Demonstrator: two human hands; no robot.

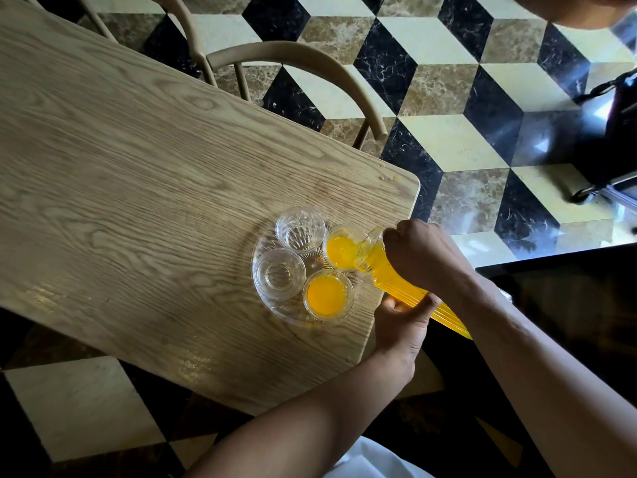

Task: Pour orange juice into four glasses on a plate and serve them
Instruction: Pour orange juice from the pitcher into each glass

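Observation:
A clear glass plate (pixel 265 310) lies near the right end of the wooden table and bears several glasses. The nearest glass (pixel 327 294) holds orange juice. The far glass (pixel 300 230) and the left glass (pixel 279 274) hold none. A ribbed clear jug of orange juice (pixel 410 291) is tipped over the right glass (pixel 339 251), and juice runs into it. My right hand (pixel 425 255) grips the jug near its neck. My left hand (pixel 401 322) supports the jug from below.
The wooden table (pixel 138 201) has a rounded corner close to the plate. A curved chair back (pixel 310 60) stands along the far edge. Small drops (pixel 386 174) lie near the corner. A dark bag (pixel 613 143) sits on the patterned floor at right.

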